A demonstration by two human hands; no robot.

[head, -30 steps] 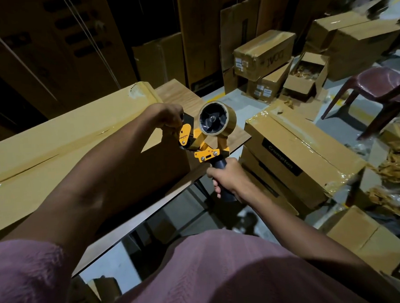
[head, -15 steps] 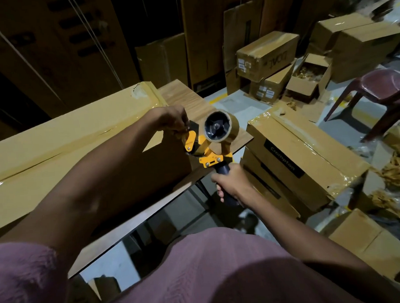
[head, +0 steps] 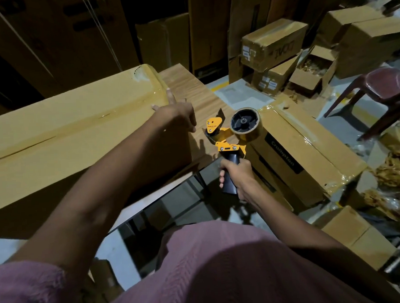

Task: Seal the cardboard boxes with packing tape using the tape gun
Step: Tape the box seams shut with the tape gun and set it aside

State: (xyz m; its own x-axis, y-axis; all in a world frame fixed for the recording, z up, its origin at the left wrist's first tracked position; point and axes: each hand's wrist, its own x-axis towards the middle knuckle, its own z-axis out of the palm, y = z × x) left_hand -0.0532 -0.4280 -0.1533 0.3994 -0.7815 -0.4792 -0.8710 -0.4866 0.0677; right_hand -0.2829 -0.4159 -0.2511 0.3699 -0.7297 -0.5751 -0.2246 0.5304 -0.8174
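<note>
A long cardboard box (head: 61,135) lies on the wooden table (head: 191,91), with glossy tape along its top seam and over its right end. My left hand (head: 176,113) rests at the box's right end with fingers spread and straight, touching the taped edge. My right hand (head: 236,172) grips the black handle of the yellow tape gun (head: 226,136), which carries a roll of brown tape (head: 246,123). The gun hangs just off the table's right edge, a short way right of my left hand and apart from the box.
A taped box marked Crompton (head: 310,150) sits on a stack right of the table. More boxes (head: 274,43) and an open carton (head: 313,69) stand behind. A maroon plastic chair (head: 381,88) is at the far right. Loose packing material (head: 397,180) lies on the floor.
My left hand has let go of the tape gun's front and opened onto the box's end. The tape gun has moved right and away from the box.
</note>
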